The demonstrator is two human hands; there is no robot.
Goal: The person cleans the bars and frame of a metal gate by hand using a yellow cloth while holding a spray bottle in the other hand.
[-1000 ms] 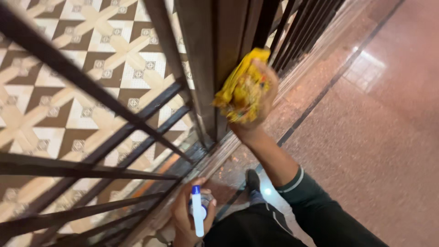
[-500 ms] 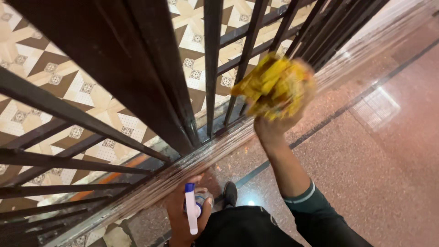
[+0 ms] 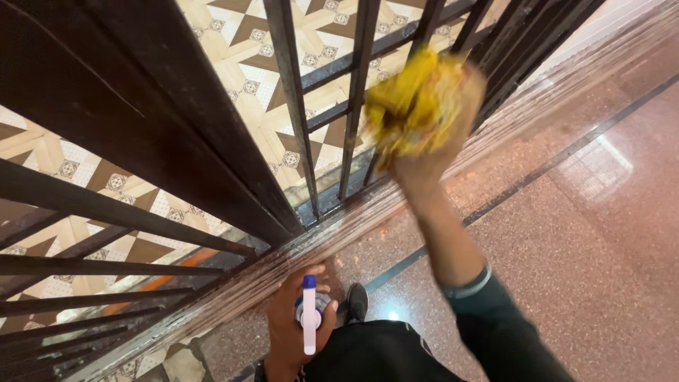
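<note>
**Railing wipe-down: items in view, largest first**

Railing: dark metal, 1 broad post and several slim upright bars with cross-rails, seen from above over a patterned tile floor beyond. Bars run from the lower sill upward out of frame. No streaks or wet patches can be made out, so which bars are already wiped cannot be told; the cloth sits at 1 bar only, and most of the run looks left to cover.

Terrazzo floor: reddish, glossy, with a dark inlaid strip.

Right hand: raised, arm extended, fingers clamped around the yellow cloth.

Yellow cloth: bunched, motion-blurred, pressed against or just beside a slim bar; no clear long axis.

Left hand: low, near the body, fingers closed around the spray bottle.

Spray bottle: white with blue top, long axis near vertical in frame, blue end toward the railing.
</note>
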